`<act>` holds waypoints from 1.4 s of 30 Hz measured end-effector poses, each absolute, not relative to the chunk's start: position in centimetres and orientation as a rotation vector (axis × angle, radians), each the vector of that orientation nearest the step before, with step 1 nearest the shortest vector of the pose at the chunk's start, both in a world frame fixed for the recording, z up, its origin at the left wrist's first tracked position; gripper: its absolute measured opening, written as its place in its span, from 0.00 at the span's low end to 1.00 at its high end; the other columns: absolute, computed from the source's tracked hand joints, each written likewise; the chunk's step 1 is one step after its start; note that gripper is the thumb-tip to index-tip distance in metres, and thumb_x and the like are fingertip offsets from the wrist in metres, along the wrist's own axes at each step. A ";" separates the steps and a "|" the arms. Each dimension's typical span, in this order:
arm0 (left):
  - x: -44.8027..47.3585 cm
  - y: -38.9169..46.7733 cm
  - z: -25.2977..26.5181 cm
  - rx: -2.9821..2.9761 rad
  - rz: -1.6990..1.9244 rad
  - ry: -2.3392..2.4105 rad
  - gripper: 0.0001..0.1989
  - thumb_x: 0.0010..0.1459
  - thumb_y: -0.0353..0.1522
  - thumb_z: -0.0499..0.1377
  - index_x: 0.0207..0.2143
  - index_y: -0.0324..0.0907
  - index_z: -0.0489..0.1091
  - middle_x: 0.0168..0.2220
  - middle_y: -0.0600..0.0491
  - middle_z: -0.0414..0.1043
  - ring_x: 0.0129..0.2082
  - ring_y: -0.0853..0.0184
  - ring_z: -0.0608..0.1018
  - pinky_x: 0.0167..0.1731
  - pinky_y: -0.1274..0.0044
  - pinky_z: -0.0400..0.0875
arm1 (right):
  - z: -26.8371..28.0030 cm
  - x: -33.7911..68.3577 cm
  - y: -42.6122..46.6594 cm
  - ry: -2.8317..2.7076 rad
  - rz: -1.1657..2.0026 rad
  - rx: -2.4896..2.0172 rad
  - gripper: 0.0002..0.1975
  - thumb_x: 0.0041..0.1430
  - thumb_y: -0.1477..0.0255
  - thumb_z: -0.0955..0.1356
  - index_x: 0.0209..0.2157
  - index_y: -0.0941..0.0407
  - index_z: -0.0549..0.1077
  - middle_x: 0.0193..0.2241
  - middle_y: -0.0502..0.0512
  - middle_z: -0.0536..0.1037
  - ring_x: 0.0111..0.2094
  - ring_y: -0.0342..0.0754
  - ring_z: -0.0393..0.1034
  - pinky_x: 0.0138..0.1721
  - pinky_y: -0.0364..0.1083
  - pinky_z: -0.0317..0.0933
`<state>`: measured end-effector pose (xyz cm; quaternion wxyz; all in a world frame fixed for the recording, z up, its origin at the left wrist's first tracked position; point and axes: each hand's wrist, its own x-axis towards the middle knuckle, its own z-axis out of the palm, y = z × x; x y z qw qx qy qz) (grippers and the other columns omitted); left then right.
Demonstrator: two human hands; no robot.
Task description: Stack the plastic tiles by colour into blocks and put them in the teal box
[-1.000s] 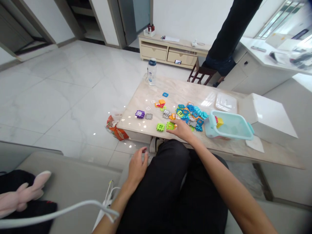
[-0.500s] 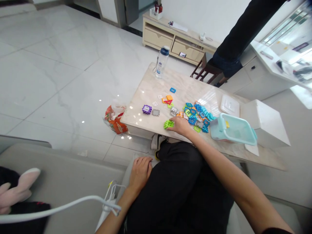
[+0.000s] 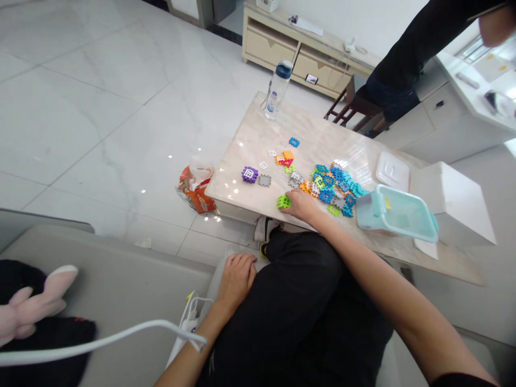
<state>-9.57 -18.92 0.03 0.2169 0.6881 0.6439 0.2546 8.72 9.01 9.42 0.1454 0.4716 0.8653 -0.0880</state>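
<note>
At the near edge of the marble-look table (image 3: 237, 145), my right hand (image 3: 301, 206) has its fingers round a lime-green toothed building block (image 3: 284, 201). My left hand (image 3: 238, 275) lies flat, holding nothing, on the grey seat beside my leg. Left of the green block are a purple block (image 3: 250, 174) with a white window piece on it and a flat grey toothed panel (image 3: 264, 180). Beyond my right hand spreads a pile of mostly blue toothed panels (image 3: 327, 180). Orange and red panels (image 3: 287, 156) lie farther back, near loose white window pieces (image 3: 263, 165).
A clear bottle (image 3: 278, 91) stands at the table's far left corner. To the right are a turquoise bin (image 3: 403, 215), a clear lid (image 3: 392, 170) and a white box (image 3: 463, 201). A red-and-white bag (image 3: 197, 188) sits on the floor. Another person (image 3: 403, 59) is beyond the table.
The camera view has shifted, so the scene sits a little to the right. My right hand stays on the green block, which looks slightly turned. My left hand keeps its resting place.
</note>
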 end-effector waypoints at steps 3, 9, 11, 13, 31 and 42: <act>-9.5 -19.0 -0.1 1.891 0.706 1.780 0.13 0.72 0.25 0.54 0.50 0.41 0.77 0.48 0.47 0.84 0.49 0.56 0.81 0.57 0.61 0.67 | 9.4 8.7 9.0 2.489 -0.275 1.369 0.23 0.67 0.57 0.75 0.52 0.62 0.80 0.52 0.69 0.83 0.54 0.60 0.78 0.54 0.47 0.68; -9.3 -17.6 2.4 1.611 0.985 1.811 0.13 0.73 0.30 0.54 0.51 0.41 0.78 0.49 0.45 0.83 0.51 0.55 0.82 0.54 0.62 0.73 | 10.8 10.2 8.5 2.640 -0.398 1.480 0.21 0.65 0.61 0.76 0.52 0.62 0.81 0.51 0.69 0.84 0.54 0.61 0.78 0.55 0.49 0.68; -8.6 -16.5 5.4 1.419 1.145 1.806 0.13 0.74 0.34 0.54 0.48 0.42 0.79 0.47 0.45 0.83 0.50 0.57 0.82 0.56 0.63 0.74 | 12.9 11.3 7.0 2.812 -0.502 1.565 0.23 0.63 0.61 0.77 0.53 0.61 0.80 0.51 0.67 0.84 0.53 0.61 0.79 0.56 0.51 0.68; -7.5 -15.2 9.2 1.211 1.229 1.715 0.13 0.73 0.38 0.58 0.47 0.43 0.80 0.48 0.45 0.83 0.51 0.57 0.83 0.58 0.64 0.73 | 15.9 12.9 4.4 3.028 -0.671 1.637 0.23 0.61 0.60 0.79 0.53 0.59 0.80 0.50 0.64 0.85 0.50 0.59 0.80 0.54 0.51 0.70; 2.2 -15.5 23.1 0.588 0.860 0.737 0.27 0.56 0.44 0.76 0.50 0.33 0.82 0.43 0.39 0.85 0.45 0.53 0.87 0.47 0.68 0.81 | 24.6 22.1 -11.1 3.529 -1.135 1.142 0.26 0.57 0.73 0.80 0.56 0.51 0.77 0.46 0.57 0.85 0.48 0.58 0.79 0.52 0.56 0.74; 2.7 -16.5 24.9 0.726 0.802 0.813 0.24 0.55 0.44 0.76 0.45 0.35 0.83 0.40 0.45 0.84 0.39 0.62 0.84 0.41 0.76 0.77 | 24.4 22.2 -11.7 3.662 -1.131 0.943 0.33 0.57 0.62 0.82 0.62 0.51 0.75 0.49 0.57 0.86 0.50 0.57 0.82 0.54 0.54 0.74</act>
